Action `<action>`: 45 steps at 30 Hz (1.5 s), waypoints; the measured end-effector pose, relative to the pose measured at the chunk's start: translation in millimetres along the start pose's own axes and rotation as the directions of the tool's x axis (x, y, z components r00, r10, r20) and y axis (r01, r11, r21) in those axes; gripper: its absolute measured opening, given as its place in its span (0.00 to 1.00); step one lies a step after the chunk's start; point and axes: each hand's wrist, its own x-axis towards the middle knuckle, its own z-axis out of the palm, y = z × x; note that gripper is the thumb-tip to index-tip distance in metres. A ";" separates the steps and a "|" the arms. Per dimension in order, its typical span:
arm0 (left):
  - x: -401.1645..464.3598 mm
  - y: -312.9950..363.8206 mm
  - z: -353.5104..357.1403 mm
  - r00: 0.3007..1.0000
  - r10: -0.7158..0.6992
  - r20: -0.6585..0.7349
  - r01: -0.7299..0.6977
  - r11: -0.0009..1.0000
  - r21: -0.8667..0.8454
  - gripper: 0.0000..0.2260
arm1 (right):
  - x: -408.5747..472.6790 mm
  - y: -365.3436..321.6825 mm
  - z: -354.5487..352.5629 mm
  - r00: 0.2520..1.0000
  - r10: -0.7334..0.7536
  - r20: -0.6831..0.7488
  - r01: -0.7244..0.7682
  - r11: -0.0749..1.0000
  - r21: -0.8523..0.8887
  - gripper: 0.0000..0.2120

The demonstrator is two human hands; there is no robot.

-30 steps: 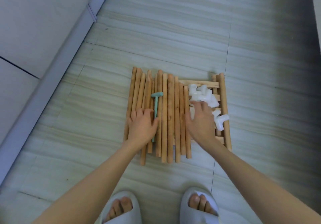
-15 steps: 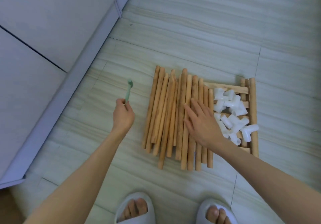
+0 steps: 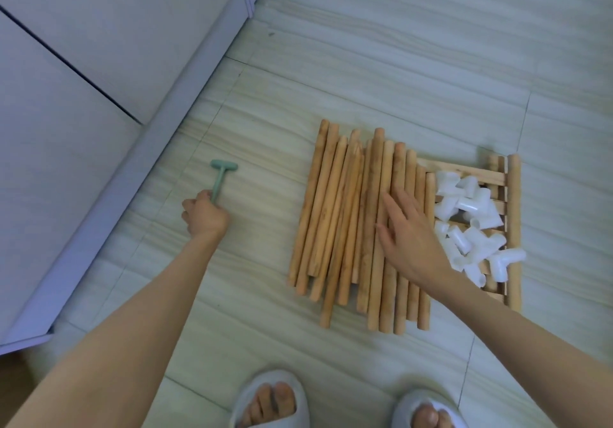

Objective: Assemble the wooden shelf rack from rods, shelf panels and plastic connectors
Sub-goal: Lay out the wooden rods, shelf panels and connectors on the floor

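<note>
Several wooden rods [image 3: 351, 222] lie side by side on the floor, partly covering a slatted shelf panel [image 3: 471, 170]. A heap of white plastic connectors [image 3: 471, 225] rests on the panel's right part. My right hand [image 3: 408, 238] lies flat on the rods, fingers spread, holding nothing. My left hand [image 3: 204, 217] is out to the left, closed around the handle of a small green plastic hammer [image 3: 221, 175] whose head is at or just above the tiled floor.
A pale sofa base [image 3: 109, 175] runs diagonally along the left. My two feet in white slippers [image 3: 270, 401] stand at the bottom edge. Bare tile floor [image 3: 398, 62] stretches beyond the parts and between the hammer and the rods.
My left hand picked the green hammer off the rods and carried it left, down toward the floor by the sofa. My right hand shifted from the connectors onto the rods.
</note>
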 end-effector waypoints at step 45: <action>-129.0 99.1 79.8 0.842 0.314 0.439 -0.301 0.948 -0.102 0.20 | 23.2 14.5 -4.6 0.780 0.497 0.381 -0.578 0.338 0.743 0.29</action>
